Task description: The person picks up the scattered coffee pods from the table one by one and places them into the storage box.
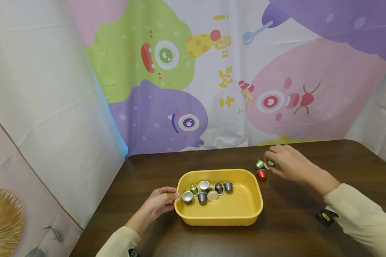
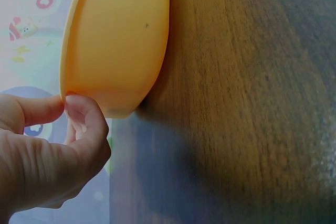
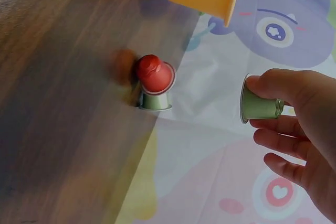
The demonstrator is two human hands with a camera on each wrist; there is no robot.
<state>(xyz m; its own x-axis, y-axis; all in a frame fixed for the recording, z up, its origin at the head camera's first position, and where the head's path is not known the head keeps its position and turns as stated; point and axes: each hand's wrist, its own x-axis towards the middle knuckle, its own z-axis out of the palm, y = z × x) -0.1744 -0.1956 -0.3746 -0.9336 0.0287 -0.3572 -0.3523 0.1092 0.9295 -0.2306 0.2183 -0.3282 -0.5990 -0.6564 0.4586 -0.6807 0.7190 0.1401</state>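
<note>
A yellow plastic tub (image 1: 222, 217) stands on the table, with several coffee capsules lying in its left half, among them a silver-lidded one (image 1: 187, 196) and a dark one (image 1: 228, 186). My left hand (image 1: 161, 203) pinches the tub's left rim between thumb and fingers. Beyond the tub's far right corner, my right hand (image 1: 287, 162) grips a green coffee capsule (image 3: 258, 103) between thumb and fingers. Near that hand, a red capsule (image 1: 261, 174) and another green capsule (image 1: 259, 164) rest on the table, the red one partly covering the green in the right wrist view.
The dark wood table (image 1: 296, 214) runs back to a hanging cloth (image 1: 231, 125) printed with cartoon monsters. White fabric (image 1: 58, 89) hangs along the left side. A small black device (image 1: 326, 217) sits at the right sleeve cuff.
</note>
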